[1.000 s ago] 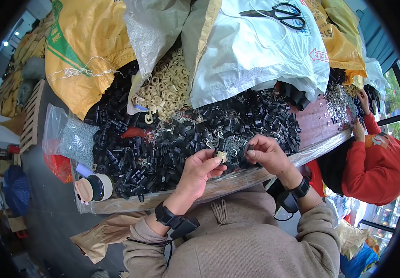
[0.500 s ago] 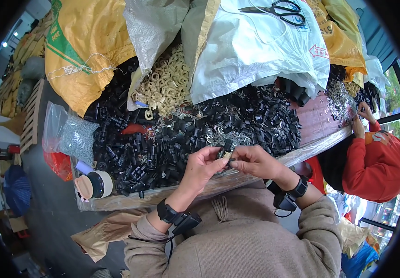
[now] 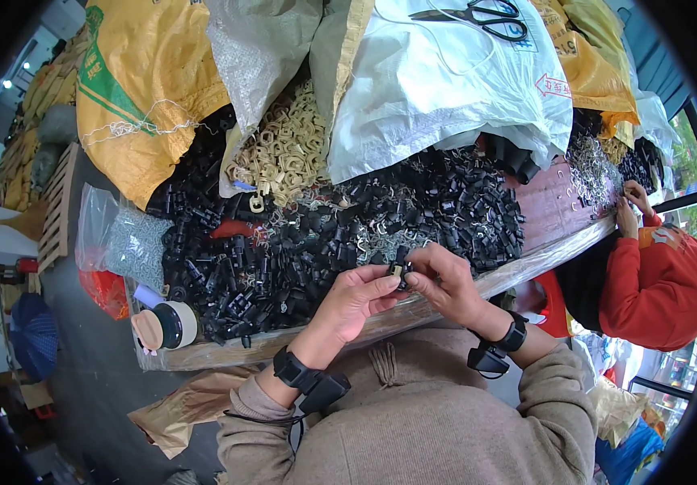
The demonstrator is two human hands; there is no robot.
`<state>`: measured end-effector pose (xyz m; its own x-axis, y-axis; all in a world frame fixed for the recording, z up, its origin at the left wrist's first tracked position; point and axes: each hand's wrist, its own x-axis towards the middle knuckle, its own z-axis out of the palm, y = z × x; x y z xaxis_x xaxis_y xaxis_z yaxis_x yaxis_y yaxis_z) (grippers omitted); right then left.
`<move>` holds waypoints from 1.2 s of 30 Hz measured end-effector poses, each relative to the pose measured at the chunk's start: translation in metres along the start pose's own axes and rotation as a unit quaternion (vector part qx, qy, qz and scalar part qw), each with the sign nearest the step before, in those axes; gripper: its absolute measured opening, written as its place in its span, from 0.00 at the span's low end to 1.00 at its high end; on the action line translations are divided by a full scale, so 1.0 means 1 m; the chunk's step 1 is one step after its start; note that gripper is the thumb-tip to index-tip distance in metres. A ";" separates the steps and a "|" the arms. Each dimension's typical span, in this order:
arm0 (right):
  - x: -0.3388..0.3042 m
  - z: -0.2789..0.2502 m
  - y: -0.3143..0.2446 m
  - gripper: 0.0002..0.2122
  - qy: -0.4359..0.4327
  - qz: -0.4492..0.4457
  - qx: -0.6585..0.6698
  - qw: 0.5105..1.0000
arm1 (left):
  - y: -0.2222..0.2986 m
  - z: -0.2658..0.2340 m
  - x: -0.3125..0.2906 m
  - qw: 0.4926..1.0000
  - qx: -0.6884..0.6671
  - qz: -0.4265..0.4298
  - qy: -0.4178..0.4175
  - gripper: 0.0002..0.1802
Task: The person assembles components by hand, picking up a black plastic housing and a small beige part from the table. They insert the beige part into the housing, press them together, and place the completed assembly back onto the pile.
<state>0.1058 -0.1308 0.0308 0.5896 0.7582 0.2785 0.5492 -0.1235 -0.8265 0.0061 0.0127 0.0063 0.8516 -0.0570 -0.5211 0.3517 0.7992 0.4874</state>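
Note:
Near the table's front edge my two hands meet over a small black plastic part with a cream-coloured piece (image 3: 397,270) on it. My left hand (image 3: 350,301) pinches it between thumb and fingers from the left. From the other side, the thumb and fingertips of my right hand (image 3: 448,284) close on the same part; its finer shape is partly covered by the fingers. Just beyond lies a wide heap of loose black plastic parts (image 3: 300,267). Small shiny metal hooks (image 3: 389,242) are scattered within it. Cream ring-shaped pieces (image 3: 288,153) spill from an open sack behind.
Yellow sack (image 3: 150,89) and white sack (image 3: 453,97) bound the heap's back; scissors (image 3: 478,18) lie on the white one. A lidded jar (image 3: 174,325) and a clear bag of grey pieces (image 3: 140,246) stand left. A co-worker in a red top (image 3: 651,287) works at right.
My right hand has tipped upward, its fingers rising around the small part. The cream piece has turned slightly between my fingertips. My left hand has barely shifted.

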 end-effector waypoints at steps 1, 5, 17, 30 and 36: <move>-0.002 0.000 0.001 0.06 0.001 0.000 0.000 1.000 | 0.000 0.000 0.000 1.000 -0.007 -0.010 -0.004 0.11; -0.009 -0.004 0.010 0.09 0.020 -0.097 -0.055 0.993 | -0.001 0.009 0.000 0.999 0.039 -0.024 -0.017 0.11; 0.002 -0.100 0.075 0.11 0.161 -0.058 -0.353 0.920 | 0.012 0.000 -0.004 0.987 0.131 0.067 -0.058 0.13; 0.024 -0.164 0.148 0.19 0.026 0.033 -0.583 0.812 | 0.006 0.006 0.006 0.992 0.107 0.007 -0.071 0.17; 0.021 -0.146 0.124 0.19 0.019 -0.012 -0.436 0.900 | 0.009 0.006 0.005 0.994 0.087 0.039 -0.043 0.16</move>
<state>0.2726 -0.2236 0.0057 0.5823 0.7465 0.3218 0.8079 -0.5755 -0.1270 0.0152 0.0160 0.0120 0.9065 -0.0564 -0.4183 0.3389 0.6879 0.6418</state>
